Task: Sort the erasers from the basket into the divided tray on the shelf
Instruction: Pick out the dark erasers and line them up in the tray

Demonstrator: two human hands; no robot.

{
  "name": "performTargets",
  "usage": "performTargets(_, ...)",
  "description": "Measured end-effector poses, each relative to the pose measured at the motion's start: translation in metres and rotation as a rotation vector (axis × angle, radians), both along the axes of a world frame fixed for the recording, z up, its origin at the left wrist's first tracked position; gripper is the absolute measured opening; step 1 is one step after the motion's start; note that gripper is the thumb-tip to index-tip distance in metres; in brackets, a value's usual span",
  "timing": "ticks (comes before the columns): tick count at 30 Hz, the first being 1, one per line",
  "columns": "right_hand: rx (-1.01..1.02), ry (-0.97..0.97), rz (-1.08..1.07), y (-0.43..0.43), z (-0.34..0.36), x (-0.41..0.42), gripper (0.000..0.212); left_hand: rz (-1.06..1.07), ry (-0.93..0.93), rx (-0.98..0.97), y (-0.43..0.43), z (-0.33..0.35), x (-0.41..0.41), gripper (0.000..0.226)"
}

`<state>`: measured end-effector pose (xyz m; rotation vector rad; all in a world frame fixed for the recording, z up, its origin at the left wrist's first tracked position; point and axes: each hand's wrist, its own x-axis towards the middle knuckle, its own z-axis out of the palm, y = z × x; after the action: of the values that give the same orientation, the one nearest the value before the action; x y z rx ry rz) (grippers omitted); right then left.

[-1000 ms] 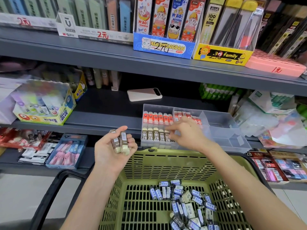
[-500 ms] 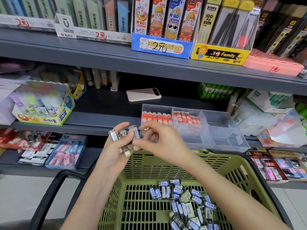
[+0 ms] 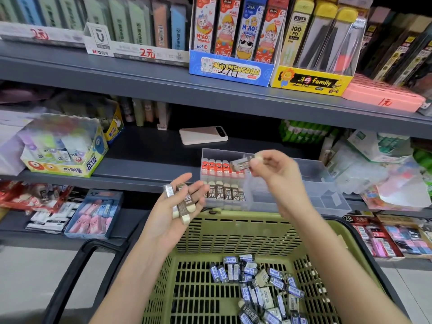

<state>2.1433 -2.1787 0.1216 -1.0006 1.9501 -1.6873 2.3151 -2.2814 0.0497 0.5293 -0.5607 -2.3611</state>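
Shelf tray just behind erasers in hands

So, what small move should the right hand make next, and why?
Probably lower the right hand and set its pinched eraser beside the brown 2B row in the tray; its sleeve, though blurred, seems to match them.

I see the clear divided tray on the shelf. Its far left compartment carries a row of red-sleeved erasers, and its near left one a row of brown 2B erasers. Above the tray's left part my right grip pinches a single eraser, which is blurred. Just left of the tray, a few spare erasers lie on my upturned left grip. Below the tray's front edge the green basket holds a heap of blue-sleeved erasers.
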Motion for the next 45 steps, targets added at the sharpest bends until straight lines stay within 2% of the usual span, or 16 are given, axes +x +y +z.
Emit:
performTargets(3, 0.221, 0.311, 0.004, -0.003, 0.005, -0.028, 0.023, 0.012, 0.055, 0.078, -0.003, 0.002, 0.001, 0.041)
performTargets(5, 0.362, 0.422, 0.060, -0.008, 0.004, -0.034, 0.031, 0.029, 0.088, 0.126, -0.004, 0.004, 0.000, 0.041)
performTargets(8, 0.489, 0.543, 0.163, -0.017, -0.001, -0.031, 0.024, 0.042, 0.113, 0.162, -0.005, 0.004, 0.000, 0.046)
performTargets(14, 0.654, 0.830, 0.247, -0.027, -0.017, -0.027, 0.013, 0.101, 0.175, 0.320, -0.008, 0.009, 0.003, 0.040)
performTargets(18, 0.722, 1.039, 0.166, -0.027, -0.023, -0.033, 0.023, 0.156, 0.187, 0.388, -0.010, 0.009, 0.004, 0.036)
performTargets(24, 0.902, 1.105, 0.121, -0.027, -0.031, -0.028, 0.025, 0.161, 0.142, 0.327, -0.010, 0.005, 0.003, 0.027)
performTargets(26, 0.965, 1.187, 0.095, -0.028, -0.028, -0.023, 0.026, 0.173, 0.110, 0.301, -0.010, 0.005, 0.002, 0.028)
performTargets(28, 0.832, 1.254, 0.037, -0.027, -0.025, -0.014, 0.026, 0.186, 0.079, 0.276, -0.010, 0.004, 0.002, 0.027)
performTargets(29, 0.678, 1.176, 0.037, -0.026, -0.022, -0.005, 0.025, 0.188, 0.065, 0.257, -0.010, 0.003, 0.002, 0.025)
performTargets(31, 0.397, 0.760, 0.169, -0.025, -0.014, 0.019, 0.023, 0.186, 0.046, 0.215, -0.009, 0.001, 0.001, 0.021)
performTargets(32, 0.344, 0.560, 0.263, -0.025, -0.010, 0.033, 0.024, 0.179, 0.035, 0.193, -0.009, 0.000, 0.001, 0.019)
performTargets(33, 0.344, 0.443, 0.322, -0.026, -0.008, 0.046, 0.025, 0.169, 0.016, 0.168, -0.008, -0.001, 0.001, 0.018)
performTargets(37, 0.376, 0.423, 0.324, -0.030, -0.016, 0.075, 0.010, 0.141, -0.040, 0.082, -0.007, -0.003, 0.000, 0.007)
performTargets(41, 0.200, 0.046, 0.267, -0.033, -0.017, 0.066, 0.007, 0.087, 0.030, 0.038, -0.006, 0.000, 0.002, 0.017)
performTargets(43, 0.073, -0.110, 0.200, -0.036, -0.009, 0.047, 0.007, 0.083, 0.089, 0.127, -0.009, -0.001, 0.003, 0.018)
performTargets(45, 0.046, -0.156, 0.143, -0.038, -0.002, 0.025, 0.009, 0.122, 0.138, 0.251, -0.013, -0.001, 0.005, 0.020)
